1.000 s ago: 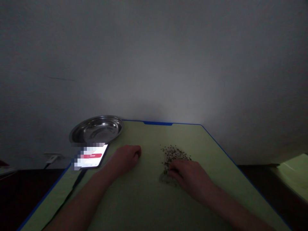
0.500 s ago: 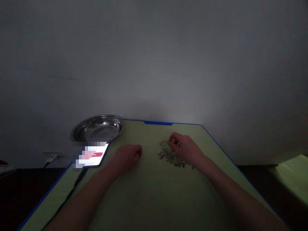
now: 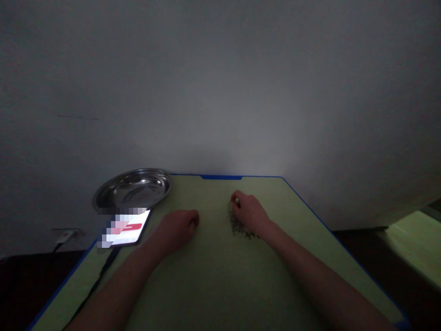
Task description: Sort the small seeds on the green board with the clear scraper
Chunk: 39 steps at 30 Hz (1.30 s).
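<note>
My right hand (image 3: 250,212) is over the far part of a loose heap of small dark bits (image 3: 241,229), seed- or bean-like, on the pale green table (image 3: 213,276). Its thumb and fingers are curled together in a pinch; what is between them is too small and dim to make out. The hand and wrist cover much of the heap. My left hand (image 3: 179,228) rests on the table left of the heap, closed into a loose fist. The inside of that fist is hidden.
A shiny steel basin (image 3: 134,186) stands at the table's far left. In front of it lies a phone (image 3: 129,232) with a lit screen, with a dark cable (image 3: 99,276) running towards me. A grey wall (image 3: 220,92) rises behind the table.
My right hand has shifted left across the heap and covers more of it. A thin clear rim by its fingertips no longer shows. My left hand stays closed in place; the view has shifted slightly.
</note>
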Tool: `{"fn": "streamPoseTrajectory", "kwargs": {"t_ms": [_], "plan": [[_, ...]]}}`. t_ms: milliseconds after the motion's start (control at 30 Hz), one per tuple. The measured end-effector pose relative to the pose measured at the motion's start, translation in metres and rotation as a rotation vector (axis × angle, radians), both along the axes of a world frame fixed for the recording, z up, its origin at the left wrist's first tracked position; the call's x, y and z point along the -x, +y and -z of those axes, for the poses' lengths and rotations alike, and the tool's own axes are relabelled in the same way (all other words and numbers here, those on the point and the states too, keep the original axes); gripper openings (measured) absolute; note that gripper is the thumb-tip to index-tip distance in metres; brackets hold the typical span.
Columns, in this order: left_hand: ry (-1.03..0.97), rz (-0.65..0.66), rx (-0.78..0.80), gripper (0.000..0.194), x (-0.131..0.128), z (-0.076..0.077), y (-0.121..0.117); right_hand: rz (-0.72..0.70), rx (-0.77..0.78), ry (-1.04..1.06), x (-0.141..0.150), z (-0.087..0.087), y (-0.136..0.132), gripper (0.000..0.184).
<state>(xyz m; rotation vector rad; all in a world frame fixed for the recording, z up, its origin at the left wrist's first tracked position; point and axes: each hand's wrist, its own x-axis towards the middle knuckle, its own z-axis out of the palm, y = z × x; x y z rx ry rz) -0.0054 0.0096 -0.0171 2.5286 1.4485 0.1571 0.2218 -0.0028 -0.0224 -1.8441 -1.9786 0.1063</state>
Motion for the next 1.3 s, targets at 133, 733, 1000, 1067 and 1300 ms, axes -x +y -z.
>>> {"fn": "streamPoseTrajectory", "kwargs": {"t_ms": [133,733,1000,1067,1300], "plan": [[0.004,-0.006,0.005,0.025,0.001,0.002,0.001,0.043,0.003,0.054,-0.026,0.002,-0.003,0.018],[-0.021,-0.02,0.004,0.023,0.003,0.005,0.004,-0.13,0.063,-0.014,-0.078,-0.031,0.047,0.017],[-0.013,-0.017,0.031,0.023,0.002,-0.002,0.001,-0.26,0.139,-0.041,-0.055,-0.022,0.052,0.015],[-0.016,-0.014,0.028,0.023,0.002,-0.002,0.001,-0.237,0.155,-0.036,-0.068,-0.018,0.049,0.015],[-0.013,-0.024,0.026,0.023,0.001,0.001,0.001,-0.132,0.252,0.042,-0.124,0.002,0.008,0.023]]}}
